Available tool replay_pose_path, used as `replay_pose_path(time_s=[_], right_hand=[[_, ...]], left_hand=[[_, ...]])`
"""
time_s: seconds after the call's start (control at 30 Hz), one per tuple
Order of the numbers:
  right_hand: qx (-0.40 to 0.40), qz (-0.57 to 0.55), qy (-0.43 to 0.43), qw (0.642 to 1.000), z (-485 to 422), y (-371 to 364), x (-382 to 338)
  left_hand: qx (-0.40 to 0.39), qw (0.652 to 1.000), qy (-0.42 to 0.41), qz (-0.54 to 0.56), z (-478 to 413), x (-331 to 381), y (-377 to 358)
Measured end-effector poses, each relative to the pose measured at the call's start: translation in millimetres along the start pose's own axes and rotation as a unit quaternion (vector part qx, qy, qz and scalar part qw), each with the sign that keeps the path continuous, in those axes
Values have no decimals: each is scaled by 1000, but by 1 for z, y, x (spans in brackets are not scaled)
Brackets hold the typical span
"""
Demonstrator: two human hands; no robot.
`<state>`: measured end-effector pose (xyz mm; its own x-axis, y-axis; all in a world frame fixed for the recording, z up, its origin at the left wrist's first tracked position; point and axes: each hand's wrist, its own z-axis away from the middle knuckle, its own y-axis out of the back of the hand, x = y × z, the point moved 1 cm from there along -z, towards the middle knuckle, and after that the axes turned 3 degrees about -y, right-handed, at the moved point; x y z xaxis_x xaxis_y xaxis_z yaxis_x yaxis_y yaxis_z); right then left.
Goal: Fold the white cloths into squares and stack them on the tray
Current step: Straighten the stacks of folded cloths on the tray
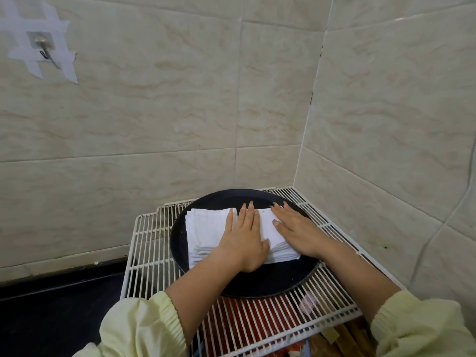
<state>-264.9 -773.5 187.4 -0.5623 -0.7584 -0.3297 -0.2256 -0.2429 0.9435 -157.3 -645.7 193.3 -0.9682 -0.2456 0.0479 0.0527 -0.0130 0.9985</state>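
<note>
A stack of folded white cloths lies on a round black tray in the lower middle of the view. My left hand lies flat on top of the stack, fingers straight and pointing away from me. My right hand rests flat on the right part of the stack, fingers spread toward the left. Both palms press down on the top cloth. The layered edges of the stack show at its near side, below my left hand.
The tray stands on a white wire rack set in a tiled wall corner. Red items show under the rack. A dark counter lies to the left. A taped hook hangs on the wall at upper left.
</note>
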Motion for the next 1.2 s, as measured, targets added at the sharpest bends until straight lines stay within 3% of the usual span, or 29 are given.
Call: replay_pose_path(time_s=[0.2, 0.3, 0.37, 0.47, 0.53, 0.67, 0.7, 0.93, 1.07, 1.2], right_hand=[[-16, -1, -12, 1000, 5, -1, -2], [24, -46, -11, 999, 6, 14, -13], [52, -94, -3, 994, 7, 23, -26], [55, -180, 13, 982, 8, 27, -58], [20, -240, 23, 970, 6, 22, -84], [-61, -229, 23, 971, -4, -3, -121], [-73, -226, 19, 971, -6, -11, -127], [-41, -303, -18, 952, -6, -31, -137], [-50, -322, -16, 945, 2, -32, -140], [12, -375, -29, 926, 6, -18, -131]], left_hand=[[-10, 1000, 0, 19, 1, -2, 1], [52, 994, 9, 92, 4, -14, 16], [135, 975, 45, 170, 8, -37, 26], [219, 901, 140, 348, 23, -74, 29], [200, 830, 200, 481, 28, -92, 14], [114, 637, 260, 717, 23, -108, -24], [113, 615, 252, 739, 25, -107, -26], [104, 616, 225, 748, 40, -94, -16], [96, 633, 206, 740, -4, -123, -66], [92, 602, 212, 764, 20, -109, -38]])
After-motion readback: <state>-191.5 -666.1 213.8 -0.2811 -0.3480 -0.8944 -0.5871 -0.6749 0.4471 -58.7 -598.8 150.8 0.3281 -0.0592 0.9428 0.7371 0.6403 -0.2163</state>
